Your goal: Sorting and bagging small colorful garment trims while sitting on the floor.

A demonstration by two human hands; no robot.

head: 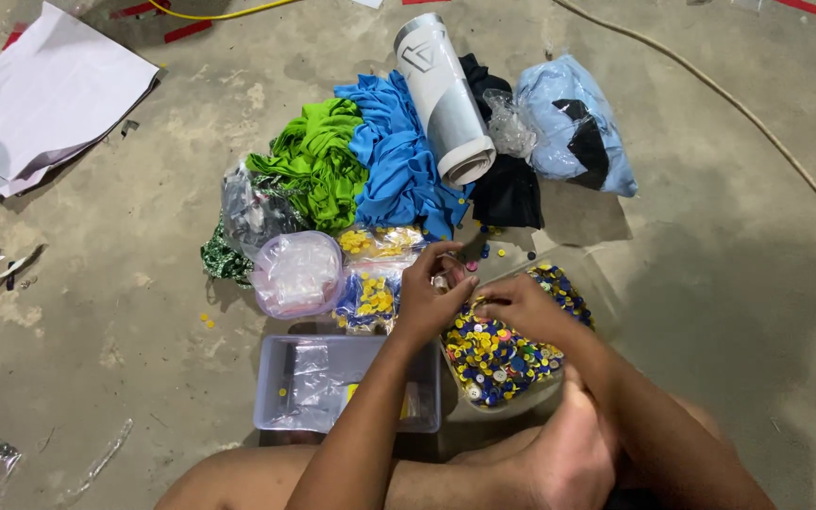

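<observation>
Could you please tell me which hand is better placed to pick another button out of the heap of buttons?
Probably the right hand: it rests directly on the heap of buttons, while the left hand is beside it holding something small I cannot make out.

Bare forearms, left hand (430,300) and right hand (521,307) ungloved, no sleeves.

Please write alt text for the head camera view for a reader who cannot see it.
Seated on a concrete floor, a person's left hand and right hand meet over a clear tray of coloured buttons. Beside it sits a lavender plastic bin; behind lie green cloth, blue cloth and a rolled sheet.
</observation>
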